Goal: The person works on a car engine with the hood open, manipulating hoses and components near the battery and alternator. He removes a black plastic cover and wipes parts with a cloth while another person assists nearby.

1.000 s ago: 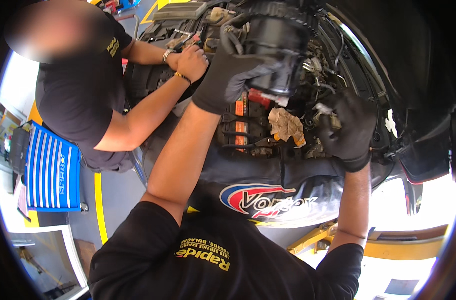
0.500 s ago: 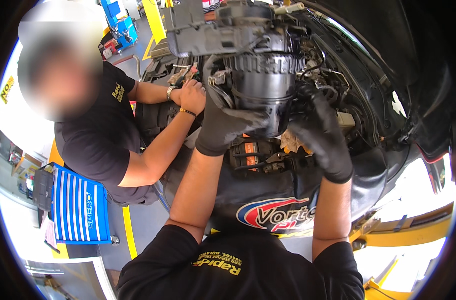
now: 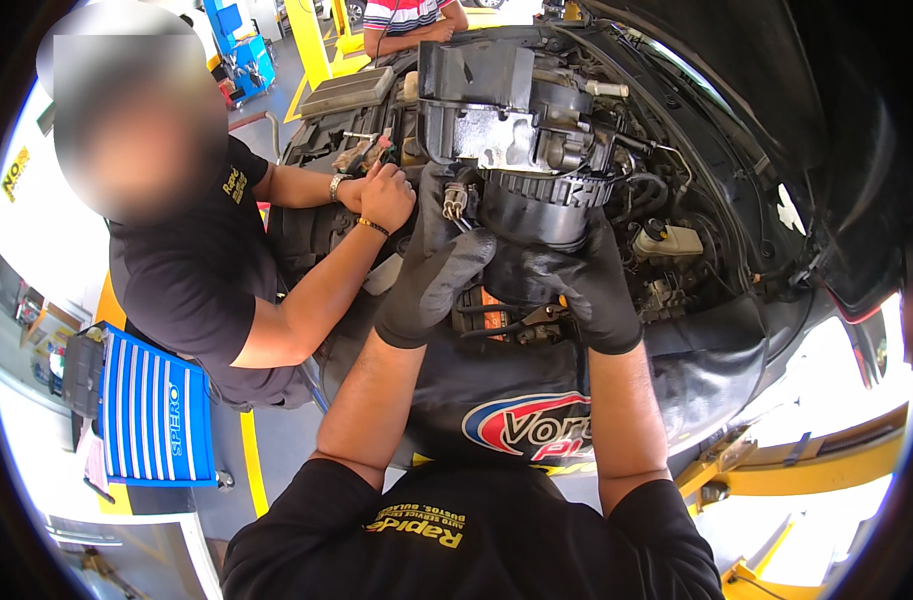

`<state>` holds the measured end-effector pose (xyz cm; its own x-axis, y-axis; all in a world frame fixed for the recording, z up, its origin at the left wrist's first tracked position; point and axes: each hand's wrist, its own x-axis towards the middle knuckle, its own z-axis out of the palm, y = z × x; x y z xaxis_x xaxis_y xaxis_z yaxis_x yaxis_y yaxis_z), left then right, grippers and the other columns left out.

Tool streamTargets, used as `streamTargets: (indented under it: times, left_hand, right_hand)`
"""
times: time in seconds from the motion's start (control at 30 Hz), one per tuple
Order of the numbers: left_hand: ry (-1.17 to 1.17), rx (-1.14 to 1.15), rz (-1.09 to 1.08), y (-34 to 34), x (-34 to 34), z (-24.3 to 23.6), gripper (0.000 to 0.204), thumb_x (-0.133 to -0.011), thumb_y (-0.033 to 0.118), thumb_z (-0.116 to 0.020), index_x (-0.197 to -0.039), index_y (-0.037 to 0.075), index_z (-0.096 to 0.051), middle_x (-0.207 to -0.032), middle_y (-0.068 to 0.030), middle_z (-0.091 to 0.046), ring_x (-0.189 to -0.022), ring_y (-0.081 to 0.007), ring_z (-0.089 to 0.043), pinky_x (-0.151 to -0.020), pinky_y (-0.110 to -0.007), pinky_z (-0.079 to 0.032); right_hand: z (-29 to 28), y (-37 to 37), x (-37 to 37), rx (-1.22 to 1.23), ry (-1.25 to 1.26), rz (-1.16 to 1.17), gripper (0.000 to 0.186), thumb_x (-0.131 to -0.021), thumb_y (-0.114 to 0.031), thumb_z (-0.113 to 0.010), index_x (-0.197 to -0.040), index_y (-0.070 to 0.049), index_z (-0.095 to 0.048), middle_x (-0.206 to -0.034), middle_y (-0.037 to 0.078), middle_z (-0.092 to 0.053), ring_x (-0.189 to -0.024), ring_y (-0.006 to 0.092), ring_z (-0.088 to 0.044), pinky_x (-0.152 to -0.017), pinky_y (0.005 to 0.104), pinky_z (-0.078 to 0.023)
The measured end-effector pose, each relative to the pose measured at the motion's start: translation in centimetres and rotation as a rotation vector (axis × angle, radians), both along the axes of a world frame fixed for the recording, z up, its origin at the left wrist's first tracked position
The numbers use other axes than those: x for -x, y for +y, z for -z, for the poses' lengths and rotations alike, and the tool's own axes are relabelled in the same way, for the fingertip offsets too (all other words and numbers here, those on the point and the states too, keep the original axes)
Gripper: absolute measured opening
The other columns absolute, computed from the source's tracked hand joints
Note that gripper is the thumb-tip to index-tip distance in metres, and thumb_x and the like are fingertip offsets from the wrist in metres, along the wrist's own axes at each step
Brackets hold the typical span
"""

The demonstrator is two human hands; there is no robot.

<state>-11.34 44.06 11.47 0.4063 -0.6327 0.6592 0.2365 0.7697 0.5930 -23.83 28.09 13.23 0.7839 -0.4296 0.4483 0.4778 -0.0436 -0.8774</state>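
I hold a black filter housing [image 3: 537, 215] up over the engine bay. It has a round canister, a ribbed collar and a bulky, shiny bracket on top. My left hand [image 3: 437, 275], in a black glove, grips its left side beside a small wired connector [image 3: 455, 200]. Gloved as well, my right hand [image 3: 602, 290] is closed round the lower right of the canister. Some fingertips are hidden behind the housing. Below it, part of a battery with an orange label [image 3: 494, 312] shows.
At left a co-worker's hands [image 3: 382, 195] rest over the engine bay. A black fender cover [image 3: 417, 385] drapes the car's front edge. The raised hood [image 3: 767, 110] is at right. A blue tool cabinet [image 3: 157, 410] stands at lower left. Another person [image 3: 407, 25] leans at the far side.
The filter housing has come down a little and tilted, showing more of its bracket. My right hand has shifted left and inward around the canister. The person at the far side shows more.
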Motion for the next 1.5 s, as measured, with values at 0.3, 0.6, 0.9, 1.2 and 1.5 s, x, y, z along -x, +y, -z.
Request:
streamTargets:
  times: [0.3,0.6,0.9,1.2,1.5]
  left_hand:
    - [-0.106,-0.351,-0.207,1.2,-1.6,-1.7,0.067,-0.097,-0.007,-0.066,-0.157,0.001,-0.038,-0.118,-0.0107,-0.071,-0.099,-0.0148,-0.071,-0.084,-0.026,-0.061]
    - [-0.125,-0.407,-0.324,0.5,-1.0,-2.1,0.044,-0.097,-0.007,-0.065,-0.139,-0.003,-0.054,-0.108,-0.0165,-0.075,-0.09,-0.0192,-0.075,-0.08,-0.029,-0.062]
    - [-0.224,-0.467,-0.28,-1.3,-0.3,-3.0,0.035,-0.097,-0.004,-0.064,-0.131,-0.012,-0.057,-0.112,-0.0231,-0.074,-0.097,-0.027,-0.076,-0.085,-0.034,-0.064]
    - [-0.265,-0.372,-0.433,-1.6,0.0,-3.4,0.066,-0.078,0.0,-0.089,-0.137,-0.004,-0.059,-0.122,-0.0083,-0.072,-0.101,-0.0137,-0.068,-0.089,-0.032,-0.057]
    - [-0.38,-0.487,-0.652,-2.3,-0.9,-1.0,0.07,-0.074,0.016,-0.095,-0.133,-0.002,-0.061,-0.125,-0.0113,-0.07,-0.11,-0.0196,-0.065,-0.099,-0.038,-0.052]
  right_hand:
    - [-0.4,2.7,0.1,-0.045,-0.164,0.139,0.089,-0.07,-0.014,-0.097,-0.144,-0.002,-0.049,-0.129,0.012,-0.068,-0.114,0.0215,-0.069,-0.099,0.0377,-0.057]
    - [0.8,2.2,-0.5,0.426,-0.185,0.566,0.107,-0.062,-0.034,-0.101,-0.144,0.005,-0.044,-0.129,0.022,-0.062,-0.115,0.0355,-0.066,-0.098,0.0458,-0.055]
    - [2.4,2.7,-1.1,0.42,-0.102,0.595,0.106,-0.059,-0.031,-0.099,-0.143,0.005,-0.044,-0.127,0.022,-0.06,-0.115,0.0378,-0.062,-0.099,0.0491,-0.052]
    - [2.7,3.2,-1.8,0.548,-0.08,0.663,0.107,-0.059,-0.025,-0.096,-0.146,0.004,-0.04,-0.132,0.023,-0.055,-0.122,0.0405,-0.057,-0.104,0.049,-0.048]
    - [2.7,2.8,-1.6,0.186,-0.05,0.354,0.103,-0.071,-0.012,-0.09,-0.155,0.002,-0.032,-0.138,0.018,-0.055,-0.122,0.0321,-0.058,-0.101,0.0426,-0.05]
